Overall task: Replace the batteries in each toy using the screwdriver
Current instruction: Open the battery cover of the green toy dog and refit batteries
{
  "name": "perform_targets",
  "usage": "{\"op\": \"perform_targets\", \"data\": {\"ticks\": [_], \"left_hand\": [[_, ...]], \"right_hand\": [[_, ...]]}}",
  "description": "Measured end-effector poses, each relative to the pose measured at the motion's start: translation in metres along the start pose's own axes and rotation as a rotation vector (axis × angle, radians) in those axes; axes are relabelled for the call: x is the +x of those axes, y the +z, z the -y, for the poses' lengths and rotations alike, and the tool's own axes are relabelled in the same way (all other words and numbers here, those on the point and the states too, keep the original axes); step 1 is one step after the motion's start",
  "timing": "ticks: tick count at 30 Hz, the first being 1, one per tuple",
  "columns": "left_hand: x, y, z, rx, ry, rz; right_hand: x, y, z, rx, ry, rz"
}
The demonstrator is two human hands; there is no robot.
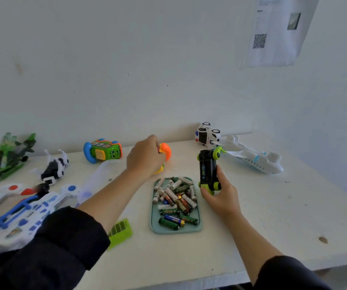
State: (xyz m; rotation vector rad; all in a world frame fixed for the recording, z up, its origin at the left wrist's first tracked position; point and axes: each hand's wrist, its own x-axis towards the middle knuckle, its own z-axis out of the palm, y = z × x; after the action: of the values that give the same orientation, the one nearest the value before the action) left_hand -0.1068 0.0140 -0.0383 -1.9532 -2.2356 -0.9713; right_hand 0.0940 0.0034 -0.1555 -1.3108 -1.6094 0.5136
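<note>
Dark sleeves [43,248] fill the near edge of the view, pushed up on both forearms. From them the right hand [220,195] holds a black toy car with lime-green wheels [208,168] by its near end, fingers and thumb curled round the body, so the car stands tilted up off the white tabletop [273,216] with its dark underside turned toward the camera. Whether its battery bay is open I cannot tell. The left hand [145,158] reaches to the far side of the table and is closed over an orange and yellow plastic toy [165,152]; its fingers are hidden behind the knuckles, so the hold is judged, not plainly seen.

Between the two hands lies a pale green rectangular tray [153,222] heaped with loose cylindrical batteries [174,197], green, white and gold mixed, so used and fresh cells cannot be told apart. Just left of the tray rests a flat lime-green ribbed plastic panel [120,230], likely a battery cover off the car, which would mean that toy is mid-job.

No screwdriver shows anywhere. Other toys wait around: a white police car [207,135] on its side and a white toy aeroplane [254,158] behind the right hand, a green and blue toy phone [103,150], a black and white toy [55,166], a green helicopter [7,155], and blue and white toy guns [26,208] at left. None shows whether it has been done, so most of the job looks to remain.
</note>
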Motion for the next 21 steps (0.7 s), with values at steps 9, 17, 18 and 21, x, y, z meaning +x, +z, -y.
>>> {"op": "perform_targets", "data": {"ticks": [9,17,18,21], "left_hand": [[0.005,-0.028,0.075,0.507,-0.377,0.676],[-0.016,-0.03,0.048,0.052,-0.391,0.792],[-0.018,-0.031,0.042,0.053,-0.371,0.801],[-0.022,-0.038,0.023,0.238,-0.198,0.676]], "right_hand": [[-0.001,-0.002,0.008,0.031,0.024,-0.003],[-0.005,-0.001,0.009,0.176,0.073,-0.063],[-0.006,-0.001,0.01,0.191,0.076,-0.07],[-0.008,-0.001,0.011,0.214,0.08,-0.075]]}}
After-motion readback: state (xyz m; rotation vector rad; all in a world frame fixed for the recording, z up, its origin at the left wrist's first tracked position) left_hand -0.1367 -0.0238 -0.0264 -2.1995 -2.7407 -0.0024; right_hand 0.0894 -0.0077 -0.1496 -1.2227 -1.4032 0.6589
